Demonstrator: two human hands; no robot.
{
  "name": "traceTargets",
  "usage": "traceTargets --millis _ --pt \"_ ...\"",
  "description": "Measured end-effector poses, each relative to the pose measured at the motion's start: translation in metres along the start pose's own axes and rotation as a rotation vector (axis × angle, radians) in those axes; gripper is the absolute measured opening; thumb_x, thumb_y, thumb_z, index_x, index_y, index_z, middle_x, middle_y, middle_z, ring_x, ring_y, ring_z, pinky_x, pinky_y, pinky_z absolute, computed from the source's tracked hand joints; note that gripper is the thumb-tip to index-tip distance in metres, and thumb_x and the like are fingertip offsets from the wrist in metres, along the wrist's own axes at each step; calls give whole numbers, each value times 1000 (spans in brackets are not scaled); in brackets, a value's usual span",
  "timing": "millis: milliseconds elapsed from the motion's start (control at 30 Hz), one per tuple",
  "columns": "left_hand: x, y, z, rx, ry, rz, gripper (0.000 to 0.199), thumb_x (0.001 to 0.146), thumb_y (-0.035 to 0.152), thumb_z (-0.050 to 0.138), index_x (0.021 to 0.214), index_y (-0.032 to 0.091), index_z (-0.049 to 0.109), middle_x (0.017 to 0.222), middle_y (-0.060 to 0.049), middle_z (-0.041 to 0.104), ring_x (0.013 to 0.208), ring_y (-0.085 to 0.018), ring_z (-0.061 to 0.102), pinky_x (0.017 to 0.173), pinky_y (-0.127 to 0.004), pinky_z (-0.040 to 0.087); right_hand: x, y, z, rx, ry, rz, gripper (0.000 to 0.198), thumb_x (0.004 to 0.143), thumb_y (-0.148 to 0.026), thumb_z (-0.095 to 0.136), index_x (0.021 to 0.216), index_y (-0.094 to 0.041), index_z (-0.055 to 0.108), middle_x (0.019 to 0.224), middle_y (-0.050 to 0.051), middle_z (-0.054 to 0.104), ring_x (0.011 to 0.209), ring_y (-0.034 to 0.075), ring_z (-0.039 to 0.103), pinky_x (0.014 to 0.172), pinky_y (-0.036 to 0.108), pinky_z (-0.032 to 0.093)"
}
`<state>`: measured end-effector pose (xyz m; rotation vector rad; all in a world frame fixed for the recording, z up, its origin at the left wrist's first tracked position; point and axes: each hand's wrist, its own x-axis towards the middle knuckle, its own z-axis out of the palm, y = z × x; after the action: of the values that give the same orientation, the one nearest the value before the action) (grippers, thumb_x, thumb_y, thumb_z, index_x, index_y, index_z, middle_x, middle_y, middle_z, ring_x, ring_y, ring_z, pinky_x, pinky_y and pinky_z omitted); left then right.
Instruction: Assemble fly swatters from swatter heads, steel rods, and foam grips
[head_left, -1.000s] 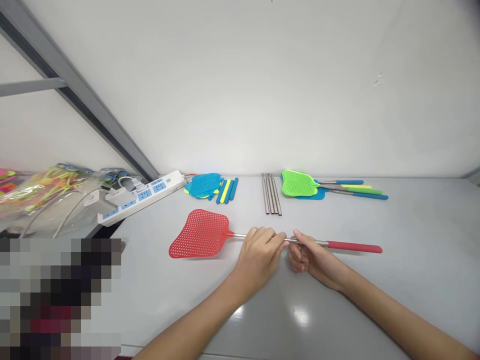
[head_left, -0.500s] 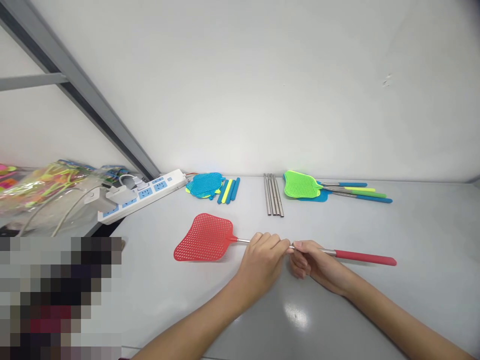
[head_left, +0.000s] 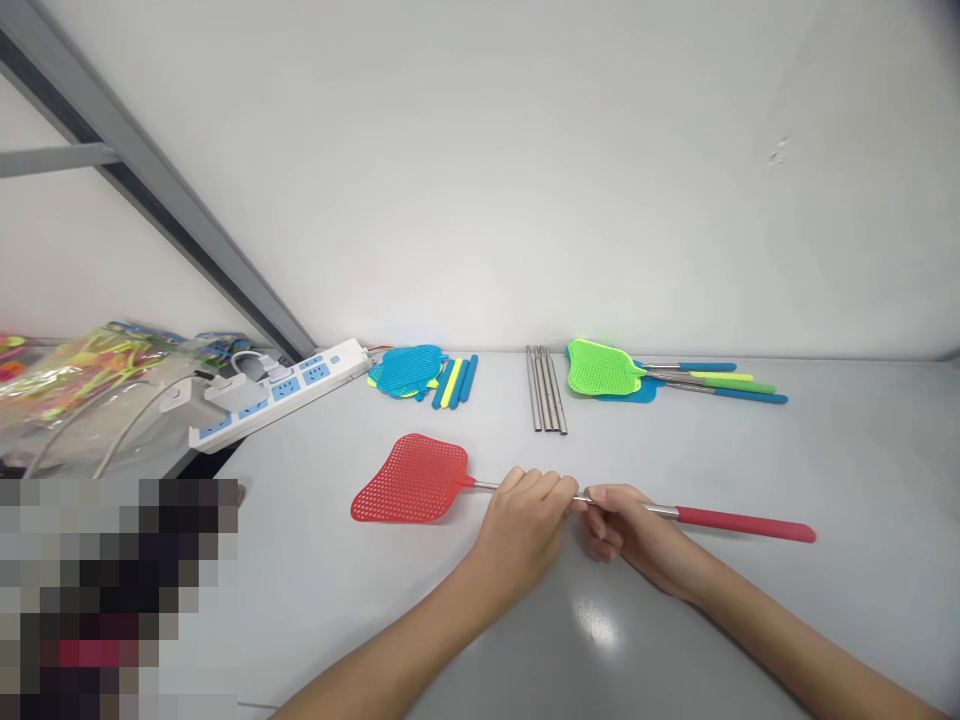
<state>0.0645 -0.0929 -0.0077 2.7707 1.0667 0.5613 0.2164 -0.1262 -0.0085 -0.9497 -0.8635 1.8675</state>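
Red plastic and steel make up the telescopic fly swatter (head_left: 416,478), held crosswise over the grey counter (head_left: 862,610), its perforated head toward the left and its red grip (head_left: 746,524) toward the right. The left hand (head_left: 529,515) is wrapped around the swatter's thin steel shaft near the head. The right hand (head_left: 641,535) is closed on the same shaft toward the grip, thumb and forefinger pinching it just beside the left hand's fingertips, the other fingers curled below.

Beyond the red fly swatter's shaft lies a row of steel tubes (head_left: 551,395). Past its head are blue and yellow grip sleeves (head_left: 456,383), with a stack of blue and yellow swatter heads (head_left: 407,370) just beside them. Behind its grip end lie assembled fly swatters (head_left: 604,368), a green head uppermost. Left of the red fly swatter and farther back are a white power strip (head_left: 300,382), plugs inserted, and clear plastic bags (head_left: 97,385) of colourful items. A pale wall (head_left: 525,170) stands behind it all.
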Motion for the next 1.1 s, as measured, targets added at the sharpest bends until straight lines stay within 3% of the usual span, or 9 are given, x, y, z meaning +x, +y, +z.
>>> traceTargets --millis 233,700,1100 --pt "2 -1 -4 1 80 56 23 85 22 36 64 18 44 57 1 44 55 -12 38 53 -27 24 -2 0 2 -30 18 -27 35 81 -29 38 48 -18 31 45 -6 23 41 8 25 46 25 20" --pt "5 -7 -10 -11 173 -49 38 79 43 42 52 17 41 50 2 42 50 -10 34 54 -26 26 -2 0 1 -72 48 -53 35 81 -29 41 49 -18 31 44 -6 24 42 8 23 46 26 19" --pt "6 -8 -8 29 257 -122 42 73 45 48 45 17 35 43 3 36 44 -9 31 51 -26 22 -1 -2 2 -81 64 -35 35 79 -31 42 49 -18 32 45 -6 24 42 8 24 46 26 19"
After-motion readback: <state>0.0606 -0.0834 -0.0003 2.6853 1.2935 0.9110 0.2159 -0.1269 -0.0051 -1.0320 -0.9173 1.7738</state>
